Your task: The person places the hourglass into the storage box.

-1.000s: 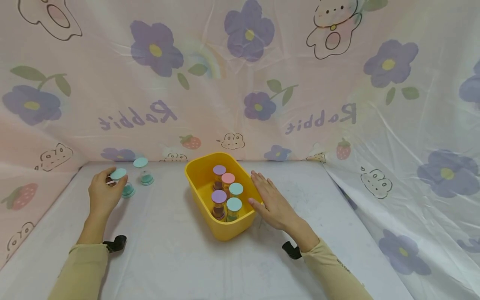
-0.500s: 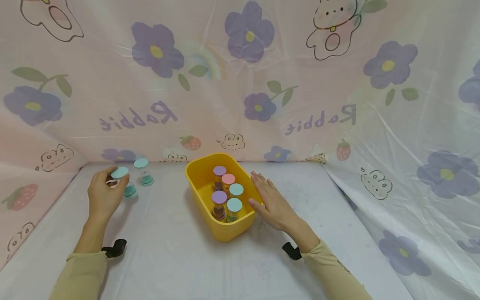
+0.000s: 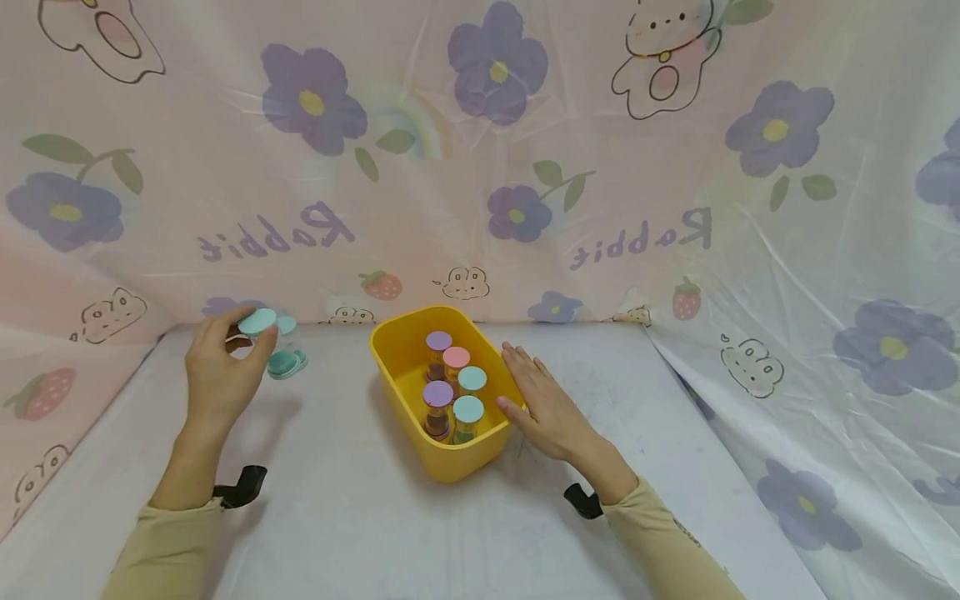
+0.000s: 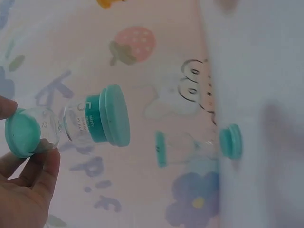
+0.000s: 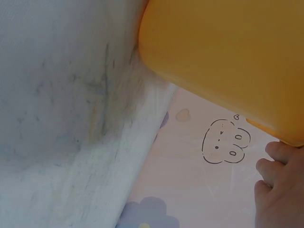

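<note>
My left hand [image 3: 225, 375] pinches a teal-capped hourglass [image 3: 258, 322] by its upper end, raised above the table at the left. In the left wrist view, the held hourglass [image 4: 97, 118] shows clear glass printed with a 5 and teal sand at its lower end. A second teal hourglass [image 4: 230, 141] stands on the table just behind it, partly covered in the head view. My right hand [image 3: 551, 408] rests with straight fingers against the right side of a yellow bin [image 3: 450, 467]. Inside stand several hourglasses, with purple caps [image 3: 438, 393], a pink cap [image 3: 456, 358] and teal caps [image 3: 468, 409].
A white cloth covers the table [image 3: 337, 525]. Behind it hangs a printed curtain [image 3: 420, 208] with flowers and rabbits, which continues along both sides. The bin stands between the two hands, near the middle of the table.
My left hand has lifted its hourglass off the table and moved it up and slightly right, in front of the other teal one. The right hand and the bin have stayed put.
</note>
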A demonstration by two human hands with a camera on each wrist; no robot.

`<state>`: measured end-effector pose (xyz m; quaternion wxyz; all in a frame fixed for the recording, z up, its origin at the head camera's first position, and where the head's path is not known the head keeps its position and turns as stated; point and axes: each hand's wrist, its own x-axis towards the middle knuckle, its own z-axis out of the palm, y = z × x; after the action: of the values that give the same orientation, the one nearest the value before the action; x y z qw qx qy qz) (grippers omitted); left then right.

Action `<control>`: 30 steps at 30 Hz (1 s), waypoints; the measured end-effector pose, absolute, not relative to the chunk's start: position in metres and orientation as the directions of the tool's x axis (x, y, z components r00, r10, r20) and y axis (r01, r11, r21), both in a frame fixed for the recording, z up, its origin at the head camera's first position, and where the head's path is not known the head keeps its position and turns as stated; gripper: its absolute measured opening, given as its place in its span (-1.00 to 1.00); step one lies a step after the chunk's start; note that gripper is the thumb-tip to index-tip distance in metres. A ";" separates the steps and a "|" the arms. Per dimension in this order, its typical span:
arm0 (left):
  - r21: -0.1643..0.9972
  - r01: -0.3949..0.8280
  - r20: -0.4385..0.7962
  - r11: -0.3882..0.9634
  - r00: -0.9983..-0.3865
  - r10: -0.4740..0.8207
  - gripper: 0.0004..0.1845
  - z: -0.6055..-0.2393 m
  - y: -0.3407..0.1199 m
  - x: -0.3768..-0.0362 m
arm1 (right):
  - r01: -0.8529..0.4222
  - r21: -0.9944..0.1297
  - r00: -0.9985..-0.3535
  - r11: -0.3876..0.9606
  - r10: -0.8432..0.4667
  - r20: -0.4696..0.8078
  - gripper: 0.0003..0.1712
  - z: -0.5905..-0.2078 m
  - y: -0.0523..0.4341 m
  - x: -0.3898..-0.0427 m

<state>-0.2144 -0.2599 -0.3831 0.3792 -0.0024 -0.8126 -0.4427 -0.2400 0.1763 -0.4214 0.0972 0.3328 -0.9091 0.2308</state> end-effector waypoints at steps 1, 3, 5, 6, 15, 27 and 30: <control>0.711 0.358 0.630 0.605 -0.706 -0.323 -0.54 -0.380 -0.257 -0.214 | -0.651 -0.354 -0.759 0.672 -0.561 0.331 -0.15 -0.421 0.176 -0.240; 0.696 0.397 0.654 0.598 -0.693 -0.302 -0.55 -0.373 -0.250 -0.214 | -0.652 -0.353 -0.758 0.671 -0.562 0.332 -0.15 -0.420 0.176 -0.240; 0.682 0.435 0.675 0.588 -0.683 -0.278 -0.55 -0.366 -0.243 -0.214 | -0.655 -0.350 -0.756 0.670 -0.564 0.333 -0.15 -0.420 0.175 -0.240; 0.676 0.452 0.683 0.581 -0.680 -0.267 -0.56 -0.363 -0.239 -0.214 | -0.655 -0.349 -0.755 0.670 -0.565 0.333 -0.15 -0.420 0.175 -0.240; 0.638 0.547 0.712 0.542 -0.688 -0.143 -0.57 -0.342 -0.204 -0.217 | -0.654 -0.347 -0.756 0.672 -0.565 0.331 -0.15 -0.420 0.176 -0.240; 0.584 0.658 0.722 0.475 -0.689 0.067 -0.58 -0.333 -0.161 -0.234 | -0.654 -0.348 -0.756 0.672 -0.565 0.330 -0.15 -0.422 0.177 -0.241; 0.580 0.661 0.699 0.475 -0.704 0.126 -0.56 -0.333 -0.154 -0.240 | -0.655 -0.349 -0.755 0.670 -0.565 0.333 -0.14 -0.421 0.177 -0.240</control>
<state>-0.2395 -0.1535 -0.3329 0.2972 -0.2443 -0.8057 -0.4503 -0.2400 0.1766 -0.4206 0.0989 0.3358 -0.9083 0.2289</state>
